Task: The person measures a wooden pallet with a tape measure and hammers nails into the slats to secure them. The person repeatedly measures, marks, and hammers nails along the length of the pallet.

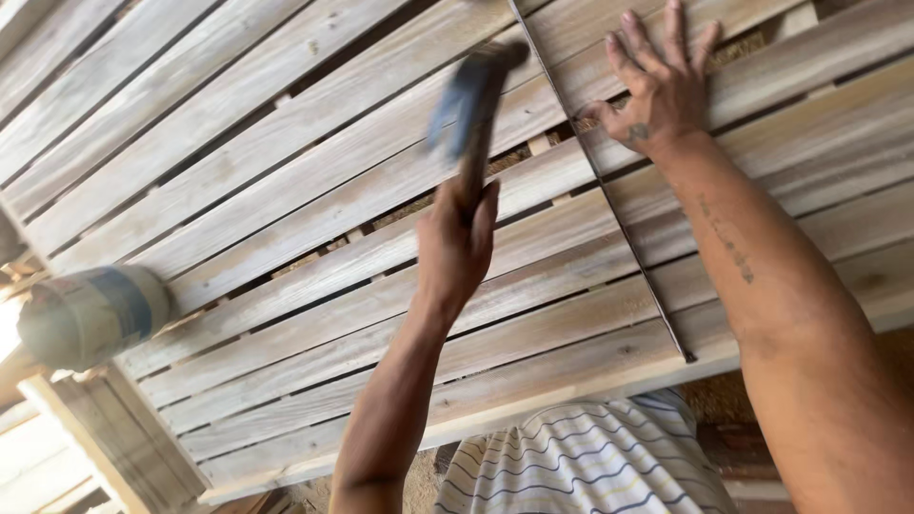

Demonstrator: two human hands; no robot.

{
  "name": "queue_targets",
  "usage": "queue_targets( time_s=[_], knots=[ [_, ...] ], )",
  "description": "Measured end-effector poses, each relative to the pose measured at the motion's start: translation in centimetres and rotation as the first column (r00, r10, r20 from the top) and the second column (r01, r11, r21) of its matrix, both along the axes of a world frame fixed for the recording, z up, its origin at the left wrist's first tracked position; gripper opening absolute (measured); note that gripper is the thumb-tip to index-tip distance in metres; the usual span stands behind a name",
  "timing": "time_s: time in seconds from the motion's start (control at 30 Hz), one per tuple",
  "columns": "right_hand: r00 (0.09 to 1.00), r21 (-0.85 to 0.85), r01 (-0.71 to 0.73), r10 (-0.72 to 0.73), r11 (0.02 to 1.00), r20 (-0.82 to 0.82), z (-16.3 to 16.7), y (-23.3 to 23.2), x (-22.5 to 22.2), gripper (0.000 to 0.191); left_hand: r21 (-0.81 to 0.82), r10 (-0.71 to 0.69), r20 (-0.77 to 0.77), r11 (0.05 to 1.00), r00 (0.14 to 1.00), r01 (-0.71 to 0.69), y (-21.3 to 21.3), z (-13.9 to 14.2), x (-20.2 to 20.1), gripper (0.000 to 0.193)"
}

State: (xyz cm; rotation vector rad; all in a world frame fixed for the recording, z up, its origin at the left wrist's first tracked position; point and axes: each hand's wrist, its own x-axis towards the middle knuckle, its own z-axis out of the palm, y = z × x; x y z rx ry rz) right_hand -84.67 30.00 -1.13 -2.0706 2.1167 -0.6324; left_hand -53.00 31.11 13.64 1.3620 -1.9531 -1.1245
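Observation:
My left hand (455, 249) is closed around the wooden handle of a hammer (468, 109), whose dark head is blurred above the hand, over a panel of pale wooden slats (286, 190). My right hand (659, 88) lies flat with fingers spread on the slats at the upper right, the thumb beside a thin metal strip (619, 219). That strip runs diagonally across the slats from the top edge down to the near edge. A gap between slats lies right under the thumb.
A blurred cylinder (90, 314) with a blue band sits at the left edge of the panel. More wooden boards (114, 447) lie at the lower left. My striped shirt (581, 462) fills the bottom middle, below the panel's near edge.

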Motion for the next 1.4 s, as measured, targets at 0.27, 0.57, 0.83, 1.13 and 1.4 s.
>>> queue_targets(
  time_s=[0.27,0.57,0.83,1.13,1.4],
  knots=[
    [1.000,0.009,-0.006,0.006,1.000,-0.006,0.0,0.6,0.0,0.078,0.135,-0.032,0.362,0.991,0.932,-0.018,0.2,-2.9,-0.1,0.029],
    [1.000,0.075,0.023,-0.022,0.997,-0.016,0.3,-0.1,-0.1,0.078,0.038,0.025,0.337,0.998,0.941,-0.040,1.6,-6.2,0.5,0.026],
    [1.000,0.046,-0.013,0.014,0.999,-0.026,0.7,-0.2,-0.1,0.079,-0.042,0.342,0.315,0.937,0.885,-0.347,10.2,-7.8,3.8,0.019],
    [0.957,0.113,-0.150,0.115,0.982,0.265,4.1,2.4,1.6,0.082,-0.369,0.614,0.429,0.788,0.662,-0.492,17.5,-5.7,-0.8,0.033],
    [0.922,-0.171,-0.072,0.131,0.983,0.363,4.2,7.4,4.2,0.053,-0.382,0.662,0.255,0.739,0.705,-0.555,18.2,-3.3,-4.4,0.023]
  ],
)
